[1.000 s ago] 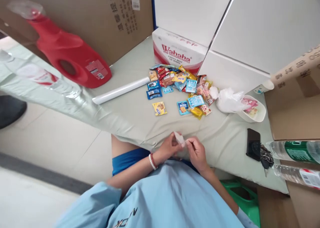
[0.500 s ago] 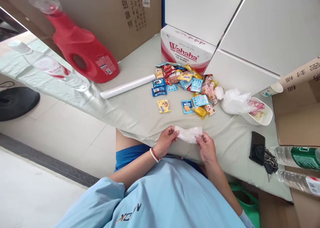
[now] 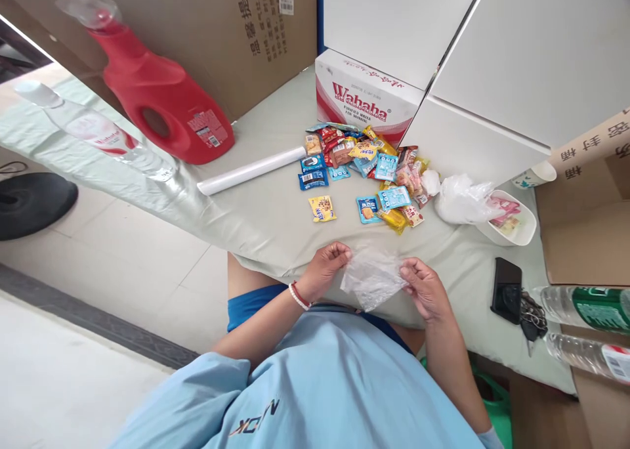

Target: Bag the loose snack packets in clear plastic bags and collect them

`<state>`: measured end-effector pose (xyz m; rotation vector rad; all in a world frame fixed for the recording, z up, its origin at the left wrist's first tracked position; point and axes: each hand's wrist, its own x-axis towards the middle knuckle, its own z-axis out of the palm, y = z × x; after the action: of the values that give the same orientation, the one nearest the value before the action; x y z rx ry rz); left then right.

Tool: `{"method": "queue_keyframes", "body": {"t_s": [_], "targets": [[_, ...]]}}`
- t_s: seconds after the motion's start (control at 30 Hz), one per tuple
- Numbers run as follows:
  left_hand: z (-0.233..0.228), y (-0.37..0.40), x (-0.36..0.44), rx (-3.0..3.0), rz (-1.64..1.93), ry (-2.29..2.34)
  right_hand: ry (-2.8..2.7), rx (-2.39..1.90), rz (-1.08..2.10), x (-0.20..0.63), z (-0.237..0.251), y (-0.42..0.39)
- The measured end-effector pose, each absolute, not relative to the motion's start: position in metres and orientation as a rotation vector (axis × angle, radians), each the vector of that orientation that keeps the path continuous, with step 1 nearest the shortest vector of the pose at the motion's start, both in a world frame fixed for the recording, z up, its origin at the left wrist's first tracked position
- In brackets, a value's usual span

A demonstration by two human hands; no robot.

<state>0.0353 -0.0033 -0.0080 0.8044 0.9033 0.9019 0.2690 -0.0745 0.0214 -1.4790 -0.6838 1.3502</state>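
A clear plastic bag [image 3: 373,279] is stretched between my two hands, its lower part hanging in front of my body. My left hand [image 3: 327,267] pinches one upper corner between thumb and fingers. At the opposite edge, my right hand [image 3: 424,287] grips the bag in the same way. Beyond the bag, a heap of small wrapped snacks [image 3: 365,150] lies on the covered table [image 3: 266,219]. One yellow snack packet [image 3: 322,209] sits apart, nearer my left hand. A blue snack packet [image 3: 368,209] lies just past the bag.
A white roll [image 3: 251,171], a red jug [image 3: 167,101] and a water bottle [image 3: 98,130] are at the left. A Wahaba-marked carton [image 3: 364,98] stands behind the snacks. To the right are bunched plastic bags [image 3: 462,199], a white bowl [image 3: 524,229], a phone [image 3: 506,288] and keys [image 3: 532,318].
The plastic bag, a narrow folded strip before, has opened out into a wider sheet hanging lower. My right hand has moved slightly right, away from my left.
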Motion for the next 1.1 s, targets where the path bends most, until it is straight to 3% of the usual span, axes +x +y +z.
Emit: {"method": "queue_keyframes", "body": {"t_s": [0.17,0.4,0.53,0.77,1.1], "targets": [[-0.009,-0.008,0.027,0.720,0.921,0.897,-0.698,-1.643,0.836,0.298,0.015,-0.079],[0.007,-0.021,0.041,0.972,0.915,0.778,-0.771,-1.477,1.432,0.220,0.029,-0.056],[0.012,-0.012,0.029,0.785,1.051,0.799,-0.828,-1.392,1.291,0.210,0.032,-0.038],[0.006,0.007,-0.019,0.458,1.150,0.836,-0.689,-1.384,1.090,0.277,0.029,-0.065],[-0.004,0.016,-0.017,0.550,1.140,0.849,-0.881,-1.396,0.872,0.294,0.018,-0.114]]}}
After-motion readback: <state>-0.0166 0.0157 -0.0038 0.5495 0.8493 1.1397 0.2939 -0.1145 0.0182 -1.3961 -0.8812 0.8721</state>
